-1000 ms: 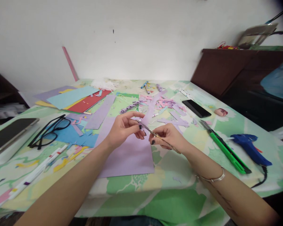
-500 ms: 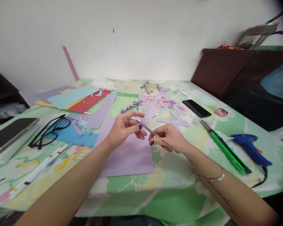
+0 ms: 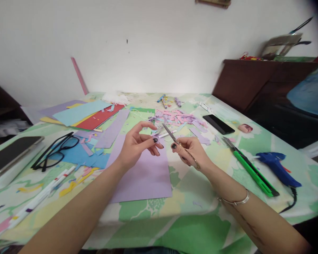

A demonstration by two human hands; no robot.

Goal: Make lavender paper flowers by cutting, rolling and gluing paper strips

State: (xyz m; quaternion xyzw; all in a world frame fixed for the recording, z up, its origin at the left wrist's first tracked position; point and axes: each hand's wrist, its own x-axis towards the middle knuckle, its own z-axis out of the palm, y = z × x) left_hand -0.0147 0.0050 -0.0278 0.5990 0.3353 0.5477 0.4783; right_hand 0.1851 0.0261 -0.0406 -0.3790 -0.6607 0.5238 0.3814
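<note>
My right hand (image 3: 189, 151) grips a pair of scissors (image 3: 170, 133) by the handles, the blades together and pointing up and to the left. Just left of them, my left hand (image 3: 141, 141) has its fingers curled but apart, with no paper visible between thumb and index finger. Beneath the left hand lies a lilac sheet (image 3: 145, 180), partly hidden by that hand and wrist. A white marker (image 3: 167, 134) shows behind the scissor tips. Beyond the hands, pink and purple paper scraps (image 3: 175, 117) are heaped on the cloth.
At right are a black phone (image 3: 218, 124), a green utility knife (image 3: 251, 169) and a blue glue gun (image 3: 278, 169). Black glasses (image 3: 55, 151), white markers (image 3: 39, 194) and another phone (image 3: 13, 151) lie left. Coloured sheets (image 3: 82, 111) are stacked at back left.
The lilac strip that was between my left fingers and the scissors has left them. My left fingers have parted, and the scissors have tilted more upright. The view has shifted slightly.
</note>
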